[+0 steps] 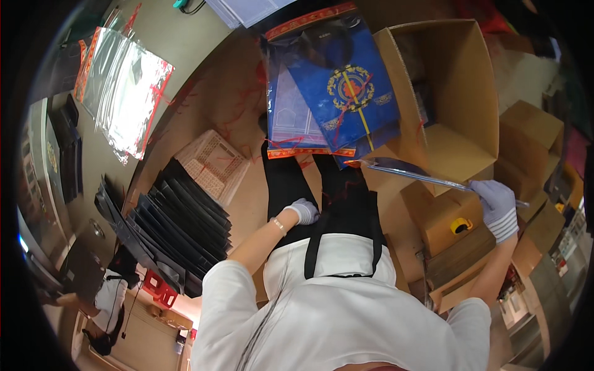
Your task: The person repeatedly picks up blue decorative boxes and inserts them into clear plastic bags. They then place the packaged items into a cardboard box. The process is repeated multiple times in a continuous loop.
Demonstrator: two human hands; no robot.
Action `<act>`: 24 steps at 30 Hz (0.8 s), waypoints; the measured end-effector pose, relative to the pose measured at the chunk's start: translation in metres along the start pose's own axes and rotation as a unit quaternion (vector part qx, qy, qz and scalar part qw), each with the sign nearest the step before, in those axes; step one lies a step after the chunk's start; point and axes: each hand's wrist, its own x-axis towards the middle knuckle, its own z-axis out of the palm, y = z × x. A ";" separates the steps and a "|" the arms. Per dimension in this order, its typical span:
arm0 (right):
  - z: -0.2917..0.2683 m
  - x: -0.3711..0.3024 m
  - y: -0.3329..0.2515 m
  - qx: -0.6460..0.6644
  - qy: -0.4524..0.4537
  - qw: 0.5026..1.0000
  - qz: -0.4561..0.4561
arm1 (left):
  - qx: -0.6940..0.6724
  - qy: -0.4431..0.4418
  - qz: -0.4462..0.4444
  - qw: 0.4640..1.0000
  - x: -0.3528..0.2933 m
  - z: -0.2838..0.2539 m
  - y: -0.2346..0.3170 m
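Observation:
My left hand, in a pale glove with a striped cuff, rests on my black-trousered thigh with its fingers curled in; nothing shows in it. Out to the right, my right hand, gloved alike, is closed on the end of a thin flat plastic packet. This packet is seen nearly edge-on and reaches left toward my knees, in front of the open carton. Across my knees lies a stack of clear plastic bags with red-orange borders, and on it a blue printed bag with a round gold-and-red emblem.
An open cardboard carton stands right of the stack. Yellow tape sits by another box. Black folded bags and a pale plastic basket are at left. Clear packets lie on the table; another person is lower left.

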 end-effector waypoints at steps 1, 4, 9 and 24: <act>0.002 0.010 -0.001 -0.016 -0.016 1.000 -0.010 | -0.017 0.107 0.000 0.994 -0.012 -0.012 0.002; 0.016 0.035 -0.004 -0.020 -0.017 0.998 -0.062 | -0.002 0.432 -0.043 0.901 -0.050 -0.071 -0.001; 0.002 0.059 -0.025 -0.008 -0.058 0.992 -0.116 | 0.066 0.515 -0.270 0.811 -0.024 -0.065 -0.035; 0.016 0.048 -0.043 -0.049 -0.109 0.989 -0.091 | 0.194 0.657 0.006 0.728 0.045 -0.219 -0.017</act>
